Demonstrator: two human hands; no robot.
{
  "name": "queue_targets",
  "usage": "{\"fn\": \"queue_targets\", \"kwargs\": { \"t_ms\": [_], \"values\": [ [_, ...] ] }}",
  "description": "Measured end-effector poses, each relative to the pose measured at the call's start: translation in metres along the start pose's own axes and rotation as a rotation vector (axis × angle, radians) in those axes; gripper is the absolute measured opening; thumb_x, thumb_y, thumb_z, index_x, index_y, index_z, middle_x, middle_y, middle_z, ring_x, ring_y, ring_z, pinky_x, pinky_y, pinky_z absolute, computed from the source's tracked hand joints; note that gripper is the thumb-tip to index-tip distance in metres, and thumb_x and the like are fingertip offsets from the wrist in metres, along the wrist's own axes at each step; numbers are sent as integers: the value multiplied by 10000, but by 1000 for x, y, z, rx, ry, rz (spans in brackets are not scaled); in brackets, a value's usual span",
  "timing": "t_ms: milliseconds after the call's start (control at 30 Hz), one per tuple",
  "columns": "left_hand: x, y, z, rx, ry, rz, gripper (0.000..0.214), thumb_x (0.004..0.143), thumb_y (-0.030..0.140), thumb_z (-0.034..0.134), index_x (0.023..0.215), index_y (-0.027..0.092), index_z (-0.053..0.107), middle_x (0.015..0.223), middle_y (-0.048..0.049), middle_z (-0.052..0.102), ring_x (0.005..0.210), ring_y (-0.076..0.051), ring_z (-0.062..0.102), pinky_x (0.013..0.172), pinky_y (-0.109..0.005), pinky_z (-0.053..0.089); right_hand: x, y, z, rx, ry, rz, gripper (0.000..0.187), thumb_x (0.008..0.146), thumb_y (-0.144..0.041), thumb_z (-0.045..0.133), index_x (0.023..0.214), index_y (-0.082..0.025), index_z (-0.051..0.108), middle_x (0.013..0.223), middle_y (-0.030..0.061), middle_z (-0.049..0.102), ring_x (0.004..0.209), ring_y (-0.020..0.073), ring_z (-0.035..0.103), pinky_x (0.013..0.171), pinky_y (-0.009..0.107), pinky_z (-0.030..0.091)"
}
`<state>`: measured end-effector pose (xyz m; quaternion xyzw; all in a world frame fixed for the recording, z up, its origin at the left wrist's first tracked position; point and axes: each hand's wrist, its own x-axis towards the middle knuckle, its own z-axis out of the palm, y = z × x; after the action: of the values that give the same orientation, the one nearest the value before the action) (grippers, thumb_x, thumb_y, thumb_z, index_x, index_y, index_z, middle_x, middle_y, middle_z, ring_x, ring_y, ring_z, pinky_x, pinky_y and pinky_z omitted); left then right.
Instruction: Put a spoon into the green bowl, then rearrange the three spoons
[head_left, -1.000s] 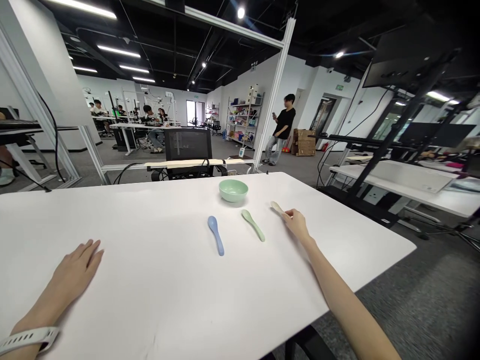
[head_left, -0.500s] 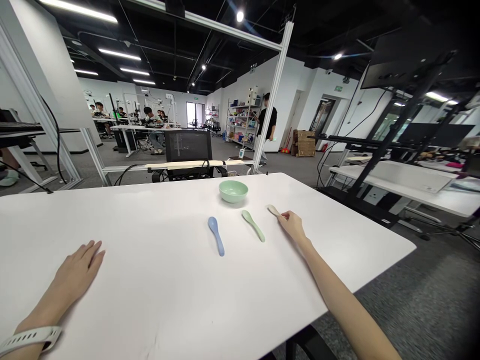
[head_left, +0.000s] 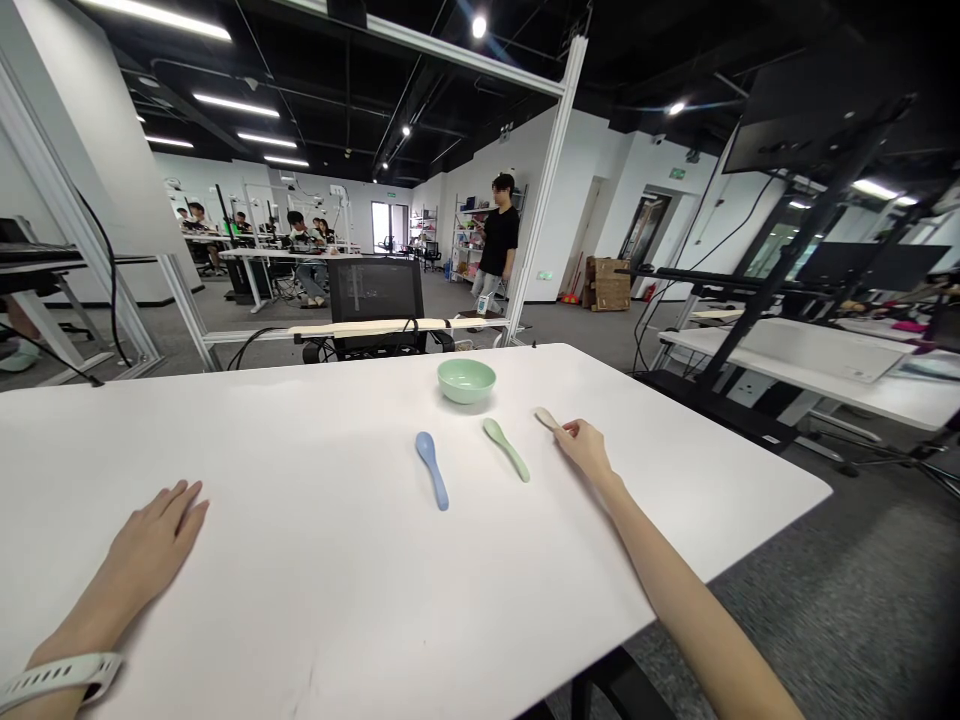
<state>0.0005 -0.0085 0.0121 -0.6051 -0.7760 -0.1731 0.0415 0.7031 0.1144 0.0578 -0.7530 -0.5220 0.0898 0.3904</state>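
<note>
My right hand [head_left: 586, 449] pinches the handle of a cream spoon [head_left: 546, 418], whose bowl end sticks out to the left of my fingertips. Just left of that hand, a pale green spoon [head_left: 506, 449] lies on the white table [head_left: 300, 500], and a blue spoon [head_left: 431, 470] lies further left. Both are plastic-looking and untouched. A pale green bowl [head_left: 466, 381] stands beyond them near the far edge. My left hand [head_left: 154, 545] rests flat and open on the table, far from everything, with a white band [head_left: 56, 683] on its wrist.
A black mesh chair [head_left: 375, 295] stands beyond the table's far edge, behind a metal frame [head_left: 546, 190]. A person in black [head_left: 497, 235] stands further back. A white desk [head_left: 787, 350] is at right, and the carpet floor [head_left: 825, 600] lies past the table's right edge.
My right hand has closed on the cream spoon and drawn it slightly left. The person in black has walked left across the background. My left hand stays in place.
</note>
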Motion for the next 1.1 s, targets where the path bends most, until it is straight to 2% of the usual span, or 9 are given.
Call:
{"fn": "queue_targets", "kwargs": {
  "t_ms": [167,300,400,467,567,667,900,1100],
  "values": [
    [0,0,-1,7,0,-5,858,996,544,141,1524,9,555,1650,-253,545,1563,-413,470,1272,-622,372,8,11,5,-32,66,-57,252,846,-407,716,934,-172,689,885,117,698,855,283,648,817,392,515],
    [1,0,-1,23,-20,4,884,981,544,132,1524,-20,543,1653,-255,541,1571,-419,459,1283,-605,360,9,9,7,-59,169,-314,358,914,-416,624,1121,-140,722,1108,208,706,1102,361,638,1026,523,512],
    [2,0,-2,32,-34,9,900,968,543,137,1522,-42,538,1658,-264,530,1578,-427,447,1289,-594,354,1,-4,15,9,36,-544,395,998,-368,510,1287,-186,708,1285,184,711,1253,333,628,1137,531,487],
    [2,0,-3,37,-37,17,905,962,539,138,1514,-55,539,1653,-277,531,1574,-434,451,1288,-597,353,-6,-13,23,21,-100,-622,427,1022,-328,479,1375,-213,690,1391,156,707,1336,307,623,1192,517,469],
    [1,0,-3,34,-26,19,918,962,545,124,1513,-61,539,1651,-285,529,1571,-442,451,1285,-604,354,-16,-23,34,9,-270,-648,452,1019,-272,490,1407,-188,704,1481,161,692,1431,313,605,1251,520,436],
    [1,0,-1,26,-22,8,928,966,555,109,1525,-56,529,1658,-282,521,1574,-450,445,1284,-611,353,-21,-25,39,33,-362,-626,429,1032,-254,488,1356,-174,757,1480,168,700,1476,322,584,1268,518,428],
    [3,-1,0,19,-33,-2,898,962,545,162,1518,-49,543,1656,-281,525,1571,-438,453,1276,-602,374,-22,-24,37,39,-372,-581,426,1049,-243,485,1359,-174,769,1507,156,680,1503,316,558,1277,522,423],
    [3,-6,2,15,-22,11,901,971,552,151,1517,-46,546,1648,-276,537,1564,-441,459,1271,-595,383,-23,-27,36,21,-381,-586,450,1053,-249,459,1369,-139,760,1513,183,669,1507,326,552,1276,533,425]
  ]
}}
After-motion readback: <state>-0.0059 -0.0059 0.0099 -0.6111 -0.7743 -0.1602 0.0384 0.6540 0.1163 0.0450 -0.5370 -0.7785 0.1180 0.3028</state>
